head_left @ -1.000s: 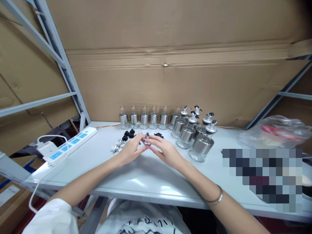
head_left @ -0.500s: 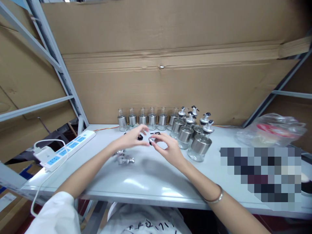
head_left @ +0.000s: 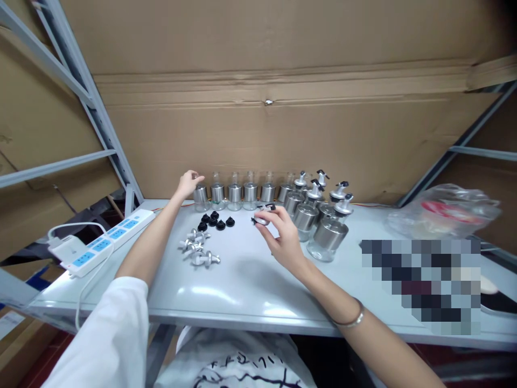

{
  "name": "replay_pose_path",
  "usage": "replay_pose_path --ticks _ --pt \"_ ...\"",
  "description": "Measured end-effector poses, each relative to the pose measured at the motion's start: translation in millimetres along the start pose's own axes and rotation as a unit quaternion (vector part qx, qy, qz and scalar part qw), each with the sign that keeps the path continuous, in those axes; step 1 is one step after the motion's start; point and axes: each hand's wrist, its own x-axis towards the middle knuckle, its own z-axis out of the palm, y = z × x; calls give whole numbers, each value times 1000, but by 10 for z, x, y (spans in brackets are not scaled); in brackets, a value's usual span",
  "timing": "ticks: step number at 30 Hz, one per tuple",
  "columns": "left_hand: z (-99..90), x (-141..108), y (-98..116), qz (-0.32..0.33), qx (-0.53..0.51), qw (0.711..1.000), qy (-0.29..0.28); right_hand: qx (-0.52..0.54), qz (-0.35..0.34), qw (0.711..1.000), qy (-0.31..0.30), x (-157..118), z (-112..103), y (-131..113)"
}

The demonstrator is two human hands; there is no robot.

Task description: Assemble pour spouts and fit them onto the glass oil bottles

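My left hand [head_left: 188,183] is at the back left, its fingers closed round the neck of the leftmost glass bottle [head_left: 201,198], which has a steel sleeve. My right hand [head_left: 283,234] pinches a silver-and-black pourer top [head_left: 262,217] between thumb and fingers, above the middle of the table. Further sleeved bottles [head_left: 250,193] without tops stand in a row along the back. Several black stoppers [head_left: 220,224] lie in a cluster on the table. Nearer the front is a small pile of silver-grey spout pieces [head_left: 197,250].
Several bottles fitted with pourer tops [head_left: 328,237] stand just right of my right hand. A white power strip [head_left: 109,242] with a plugged-in adapter lies at the left. Farther right is a clear plastic bag [head_left: 444,213]; a blurred-out patch lies before it. Cardboard [head_left: 266,134] walls the back.
My left hand has moved from beside my right hand to the leftmost bottle and closed on its neck. My right hand has shifted slightly right and up, still pinching the pourer top.
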Motion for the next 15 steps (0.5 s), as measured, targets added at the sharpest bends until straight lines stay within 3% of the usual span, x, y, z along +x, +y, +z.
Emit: replay_pose_path --ticks 3,6,8,11,15 --pt "-142 -119 165 39 -15 998 48 -9 -1 999 39 9 -25 -16" --pt "-287 -262 400 153 -154 969 118 -21 -6 998 65 0 -25 -28" --pt "-337 -420 575 213 -237 942 103 -23 -15 997 65 -16 -12 -36" --pt "-341 -836 843 243 -267 931 54 1 -46 998 52 -42 7 -52" --pt "-314 -1617 1125 241 -369 895 -78 25 -86 994 59 -45 -4 -79"
